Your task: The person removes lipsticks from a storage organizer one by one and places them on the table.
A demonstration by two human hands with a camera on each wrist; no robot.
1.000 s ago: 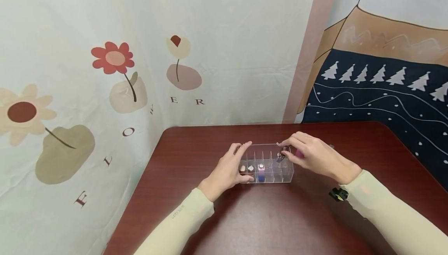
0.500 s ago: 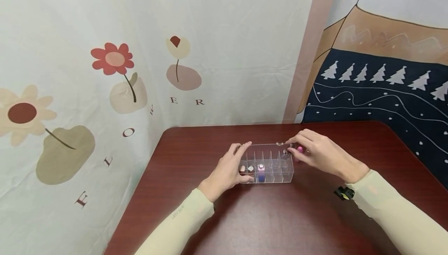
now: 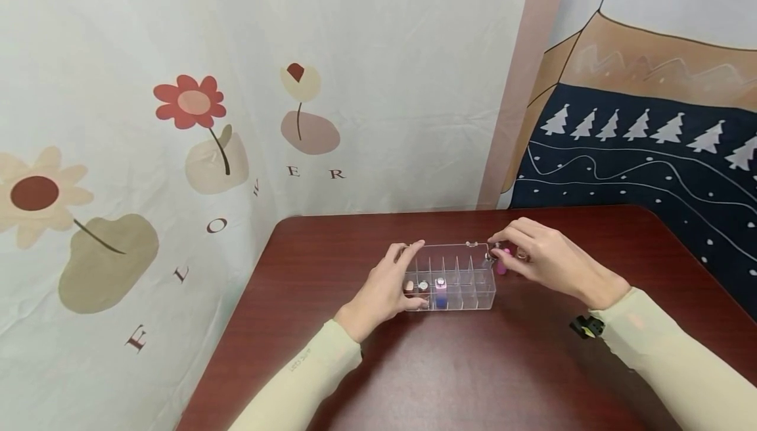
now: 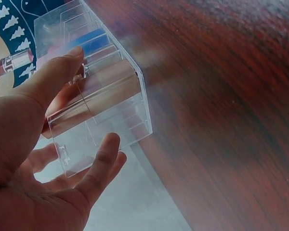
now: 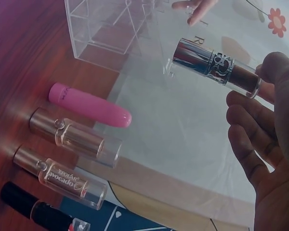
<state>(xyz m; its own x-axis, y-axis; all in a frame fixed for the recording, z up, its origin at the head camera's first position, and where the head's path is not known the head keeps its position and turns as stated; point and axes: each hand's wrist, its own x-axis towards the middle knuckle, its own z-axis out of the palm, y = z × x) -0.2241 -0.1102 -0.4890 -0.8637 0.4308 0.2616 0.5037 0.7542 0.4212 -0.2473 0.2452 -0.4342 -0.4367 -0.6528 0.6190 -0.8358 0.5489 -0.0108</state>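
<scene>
My left hand point(image 3: 381, 286) grips the left end of a clear acrylic lipstick organizer point(image 3: 476, 298), thumb on the near side and fingers behind. Inside, several tubes stand at the left, among them a pink-and-blue tube point(image 3: 441, 294); a brown-gold one point(image 4: 106, 89) shows through the wall in the left wrist view. The fingertips of my right hand point(image 3: 547, 257) pinch a lipstick tube point(image 5: 216, 67) by its clear end. Its silver end points toward the organizer, above the back right corner.
Right of the organizer, a pink tube point(image 5: 91, 106), two clear-capped gold tubes, one nearer point(image 5: 74, 137) and one lettered point(image 5: 62, 178), and a black tube point(image 5: 36, 207) stand in a row on the red-brown table point(image 3: 378, 378). A patterned cloth backdrop point(image 3: 402, 89) rises behind.
My right hand has moved right with the lipstick tube, from over the back compartments to the organizer's right end. The pink tube shows more clearly. My left hand keeps its grip.
</scene>
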